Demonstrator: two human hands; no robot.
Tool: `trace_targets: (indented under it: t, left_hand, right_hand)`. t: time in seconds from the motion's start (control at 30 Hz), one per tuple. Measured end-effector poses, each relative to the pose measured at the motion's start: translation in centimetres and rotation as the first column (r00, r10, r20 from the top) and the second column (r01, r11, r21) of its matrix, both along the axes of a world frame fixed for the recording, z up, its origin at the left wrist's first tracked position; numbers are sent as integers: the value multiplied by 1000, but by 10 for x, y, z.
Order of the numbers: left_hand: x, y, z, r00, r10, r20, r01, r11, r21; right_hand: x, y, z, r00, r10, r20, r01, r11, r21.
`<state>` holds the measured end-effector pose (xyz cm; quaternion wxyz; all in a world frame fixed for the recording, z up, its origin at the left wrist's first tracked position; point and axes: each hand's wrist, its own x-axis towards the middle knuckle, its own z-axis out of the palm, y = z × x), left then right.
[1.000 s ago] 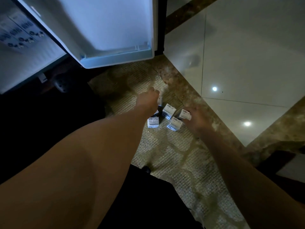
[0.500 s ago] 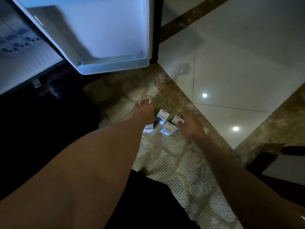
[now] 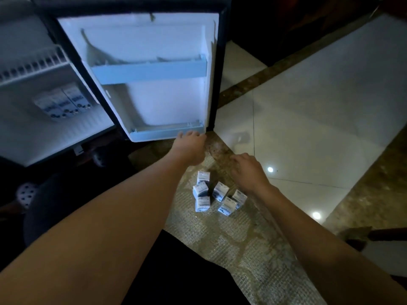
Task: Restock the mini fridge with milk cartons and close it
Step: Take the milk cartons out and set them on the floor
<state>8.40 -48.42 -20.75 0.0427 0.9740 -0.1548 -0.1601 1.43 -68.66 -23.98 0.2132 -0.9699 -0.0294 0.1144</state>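
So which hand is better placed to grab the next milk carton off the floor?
Probably the right. The right hand hangs open just beside the loose milk cartons, while the left hand is farther up, at the bottom edge of the fridge door.

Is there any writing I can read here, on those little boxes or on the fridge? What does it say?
No text here can be read.
On the cartons on the floor: blue print on white sides, too blurred to read.
On the cartons inside the fridge: blue marks and a row of dark dots, too small and blurred to read.
On the fridge door: no writing shows on its inner side.
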Motion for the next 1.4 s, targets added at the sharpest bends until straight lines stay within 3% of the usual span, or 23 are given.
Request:
trace_targets:
  t: [0.3, 0.63, 1.07, 1.4]
  left_hand:
    - [6, 120, 102, 981, 149, 121, -154, 987, 38]
    - [-45, 254, 157, 939, 217, 268, -247, 965, 87]
    - [-41, 393, 96, 870, 430, 243, -449, 893, 24]
    - [18, 453, 38, 824, 526, 212, -533, 846, -27]
  right_hand:
    - [51, 95, 97, 948, 210, 241, -223, 974, 28]
    - [86, 234, 163, 807, 499, 316, -502, 861, -76]
    - [125, 421, 137, 643, 731, 230, -699, 682, -215]
    - [194, 496, 75, 628, 769, 117, -725, 633, -273]
